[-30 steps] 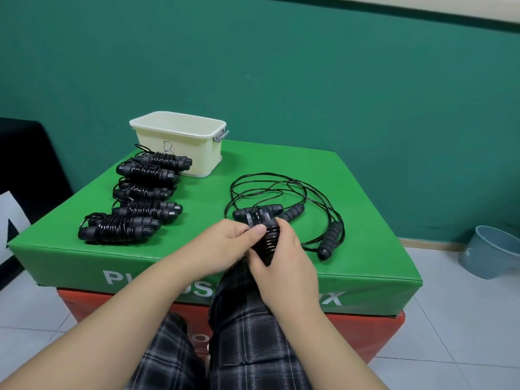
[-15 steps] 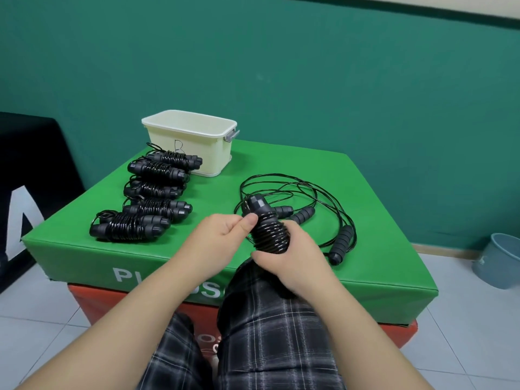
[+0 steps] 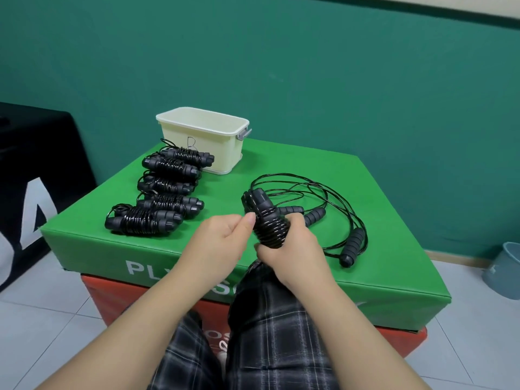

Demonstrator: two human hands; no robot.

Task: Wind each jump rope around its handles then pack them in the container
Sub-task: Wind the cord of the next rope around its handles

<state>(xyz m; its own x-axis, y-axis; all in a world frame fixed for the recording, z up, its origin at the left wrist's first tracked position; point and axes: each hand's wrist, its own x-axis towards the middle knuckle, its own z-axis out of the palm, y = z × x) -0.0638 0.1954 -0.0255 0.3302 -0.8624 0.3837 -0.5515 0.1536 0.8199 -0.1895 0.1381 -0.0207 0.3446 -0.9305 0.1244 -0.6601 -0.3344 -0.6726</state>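
My right hand (image 3: 292,249) grips a black jump rope bundle (image 3: 267,220), its cord coiled round the paired handles, tilted up and leftward above the near side of the green pad (image 3: 380,277). My left hand (image 3: 225,237) pinches the cord beside the bundle's upper part with thumb and curled fingers. Behind the bundle lies a loose jump rope (image 3: 318,201), its cord in open loops, with a handle (image 3: 353,247) at the right. Several wound ropes (image 3: 166,190) lie in a row on the pad's left. A cream container (image 3: 219,153) stands open at the back.
The green pad rests on a red block (image 3: 394,344). A black padded block (image 3: 33,175) stands to the left. A grey-blue bucket (image 3: 503,268) sits on the tiled floor at the right. My plaid-trousered legs (image 3: 267,333) are below the pad's front edge.
The bundle has been raised and turned more upright in my right hand. My left hand has shifted to the cord at its upper left. The view has panned left.
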